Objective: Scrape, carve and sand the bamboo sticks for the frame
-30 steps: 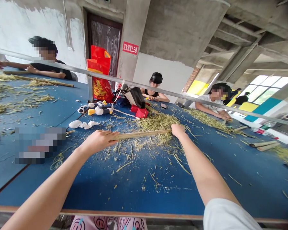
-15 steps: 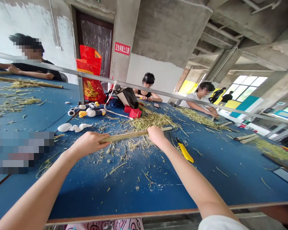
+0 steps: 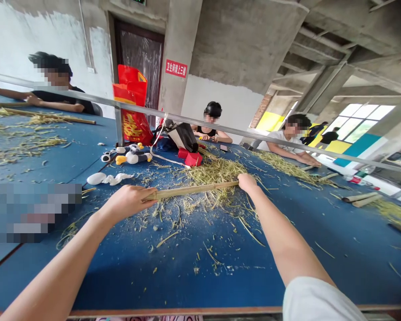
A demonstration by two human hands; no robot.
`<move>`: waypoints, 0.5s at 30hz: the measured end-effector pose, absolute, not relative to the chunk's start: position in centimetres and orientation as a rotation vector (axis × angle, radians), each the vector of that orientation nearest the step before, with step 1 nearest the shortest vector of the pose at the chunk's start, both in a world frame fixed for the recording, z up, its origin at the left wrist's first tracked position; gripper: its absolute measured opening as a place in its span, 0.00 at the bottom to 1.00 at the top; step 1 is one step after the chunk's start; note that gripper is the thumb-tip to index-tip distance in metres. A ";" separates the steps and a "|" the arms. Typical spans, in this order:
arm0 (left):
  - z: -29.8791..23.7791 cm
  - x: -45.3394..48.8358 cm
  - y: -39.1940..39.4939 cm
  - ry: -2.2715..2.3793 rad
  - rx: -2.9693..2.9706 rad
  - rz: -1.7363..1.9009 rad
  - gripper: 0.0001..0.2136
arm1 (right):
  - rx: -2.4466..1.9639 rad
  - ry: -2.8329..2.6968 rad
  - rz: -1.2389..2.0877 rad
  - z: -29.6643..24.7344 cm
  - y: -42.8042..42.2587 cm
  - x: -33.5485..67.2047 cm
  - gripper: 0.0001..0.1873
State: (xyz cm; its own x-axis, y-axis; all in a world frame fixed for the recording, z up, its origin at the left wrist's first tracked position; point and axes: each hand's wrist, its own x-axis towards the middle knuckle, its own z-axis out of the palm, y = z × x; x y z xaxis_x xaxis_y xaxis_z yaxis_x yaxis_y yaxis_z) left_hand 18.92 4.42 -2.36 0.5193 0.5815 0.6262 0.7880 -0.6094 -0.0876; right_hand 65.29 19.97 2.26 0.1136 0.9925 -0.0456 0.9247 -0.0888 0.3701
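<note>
Bamboo strip in L hand & R hand, grips closed on ends, well off front edge of blue table.

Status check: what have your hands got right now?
Left hand gripping a bamboo stick; right hand at its far end. Loose bamboo shavings under it.

table: deep blue | bamboo strip: pale tan | shavings: yellow-green, seemingly | bag: red, gold print
</note>
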 end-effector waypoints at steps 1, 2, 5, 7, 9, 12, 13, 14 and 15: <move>-2.4 18.9 4.4 -1.135 -2.394 -0.786 0.18 | 2.088 1.900 0.310 2.1 20.2 65.2 0.19; -2.4 19.0 4.4 -1.133 -2.388 -0.781 0.18 | 2.079 1.929 0.307 1.9 20.4 65.0 0.17; -2.4 19.1 4.3 -1.115 -2.388 -0.767 0.19 | 2.034 2.033 0.295 1.7 20.7 64.8 0.11; -2.4 19.1 4.2 -1.108 -2.396 -0.763 0.19 | 2.027 2.065 0.288 2.0 20.8 65.4 0.12; -2.4 19.2 4.2 -1.108 -2.402 -0.765 0.19 | 2.043 2.059 0.281 2.3 20.7 66.5 0.14; -2.4 19.3 4.2 -1.095 -2.404 -0.782 0.19 | 2.066 2.046 0.282 2.4 20.6 67.5 0.16; -2.4 19.3 4.2 -1.086 -2.405 -0.791 0.18 | 2.067 2.050 0.286 2.3 20.6 67.6 0.16; -2.4 19.3 4.2 -1.077 -2.404 -0.799 0.18 | 2.065 2.060 0.290 2.0 20.5 67.5 0.16; -2.4 19.2 4.2 -1.067 -2.400 -0.807 0.18 | 2.058 2.076 0.292 1.7 20.5 67.3 0.15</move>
State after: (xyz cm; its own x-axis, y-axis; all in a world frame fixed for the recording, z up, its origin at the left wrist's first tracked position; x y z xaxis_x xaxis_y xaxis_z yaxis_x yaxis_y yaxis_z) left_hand 19.20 4.22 -2.39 0.5441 0.5399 0.6422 0.7652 -0.6333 -0.1159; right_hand 67.32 20.52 1.73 -0.0080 1.0000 -0.0052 0.9598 0.0092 0.2807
